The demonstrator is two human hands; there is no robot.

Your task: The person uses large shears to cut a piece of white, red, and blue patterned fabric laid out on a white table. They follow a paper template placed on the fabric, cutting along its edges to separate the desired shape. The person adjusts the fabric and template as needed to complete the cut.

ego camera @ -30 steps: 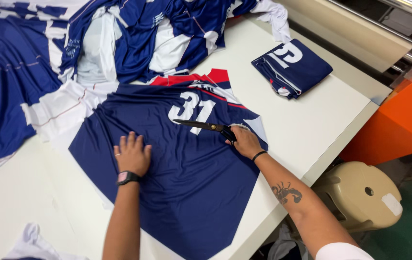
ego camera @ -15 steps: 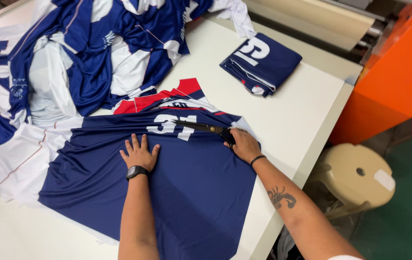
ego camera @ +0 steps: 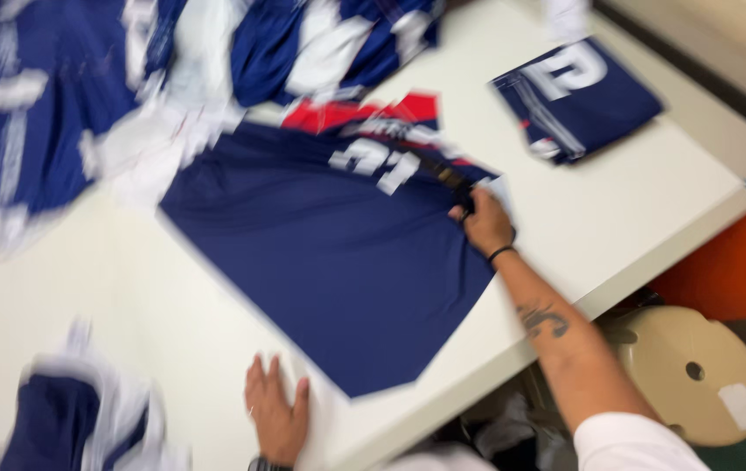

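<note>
A navy jersey (ego camera: 338,253) with a white number and red shoulders lies spread flat on the white table (ego camera: 635,201). My right hand (ego camera: 483,222) rests on its right edge, fingers closed around the end of a dark flat tool (ego camera: 443,172) that lies across the number. My left hand (ego camera: 275,417) lies flat on the bare table near the front edge, fingers apart, just left of the jersey's lower corner. The picture is motion-blurred.
A heap of blue and white jerseys (ego camera: 129,78) covers the back left. A folded navy jersey (ego camera: 575,98) lies at the back right. Another bundle of cloth (ego camera: 76,419) sits at the front left. A beige stool (ego camera: 691,371) stands beside the table, next to an orange surface (ego camera: 744,262).
My left hand has come off the jersey and back to the bare table near the front edge. My right hand stays on the tool. The view has swung left and blurred.
</note>
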